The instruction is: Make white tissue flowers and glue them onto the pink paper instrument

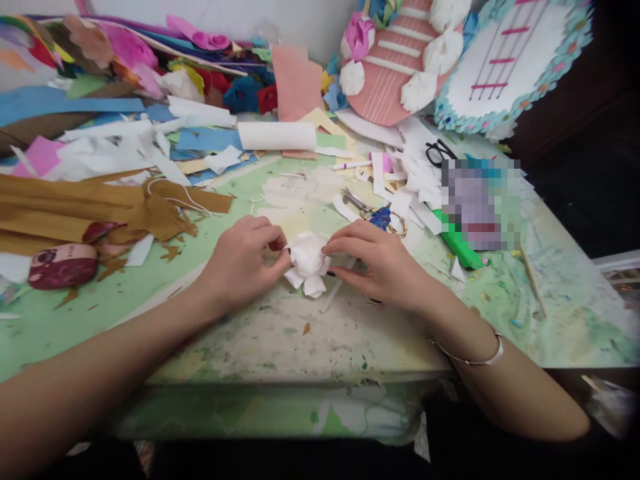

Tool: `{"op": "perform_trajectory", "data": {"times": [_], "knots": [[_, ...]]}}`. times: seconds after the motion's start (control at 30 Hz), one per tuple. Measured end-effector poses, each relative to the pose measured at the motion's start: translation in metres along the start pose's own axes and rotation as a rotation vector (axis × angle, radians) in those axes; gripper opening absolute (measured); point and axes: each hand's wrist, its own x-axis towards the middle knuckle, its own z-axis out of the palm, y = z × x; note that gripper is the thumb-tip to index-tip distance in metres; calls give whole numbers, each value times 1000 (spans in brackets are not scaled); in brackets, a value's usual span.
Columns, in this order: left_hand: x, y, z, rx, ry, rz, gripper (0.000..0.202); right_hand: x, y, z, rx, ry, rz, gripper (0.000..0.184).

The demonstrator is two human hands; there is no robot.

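Step in hand, as judged: shaping the petals of a white paper flower. The flower sat between the two hands, low over the near middle of the worktop, face up; its upper petals were cupped and its near petals spread toward the person. Whether its base rested on the surface could not be told.

Left hand: thumb and forefinger together, closed on the flower's left edge. Right hand: thumb and forefinger a little apart at the flower's right edge, the tips touching or nearly so; could not tell whether a petal was clamped between them.

Judgement on next move: it called for a light pinch on the right, with the left acting as the steadying side, so that a petal could be curled or spread without crushing the centre. The paper looked thin and creased; a hard pull would probably have torn it.

Nearby: scissors lay just beyond the right hand, not touched. A white roll lay farther back, among scraps. Brown paper lay to the left. At the back right, a pink panel carried similar white blossoms, a likely reference for form.
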Motion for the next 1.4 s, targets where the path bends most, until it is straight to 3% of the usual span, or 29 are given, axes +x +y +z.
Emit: {"op": "perform_trajectory", "data": {"times": [0.13, 0.27, 0.4, 0.5, 0.57, 0.73, 0.87, 0.97, 1.03, 1.2, 1.4], "knots": [[-3, -8, 3, 172, 248, 250, 12, 0, -1, -1, -21, 77, 69, 14], [-2, -15, 8, 239, 318, 385, 10, 0, -2, -13, -149, 191, 284, 20], [-1, -14, 12, 69, 355, 421, 15, -4, -3, -37, -375, 78, 643, 33], [1, -9, 13, -32, 321, 409, 9, -6, -4, -50, -443, -13, 770, 33], [3, -6, 11, -42, 262, 296, 7, -6, -6, -51, -409, -46, 755, 31], [10, -2, 4, -134, -90, -120, 21, -2, -13, -47, -328, -81, 687, 28], [14, 3, 0, -291, -203, -304, 18, -5, -12, -50, -382, -43, 734, 32], [15, 6, -3, -409, -219, -395, 14, -10, -7, -54, -470, -73, 753, 39], [15, 6, -5, -403, -168, -386, 12, -14, -4, -54, -546, -122, 768, 41], [13, 2, -4, -218, -59, -201, 6, -20, -1, -45, -658, -234, 764, 43], [11, 0, -1, -24, -63, -15, 11, -17, -2, -36, -693, -258, 690, 39]]}}
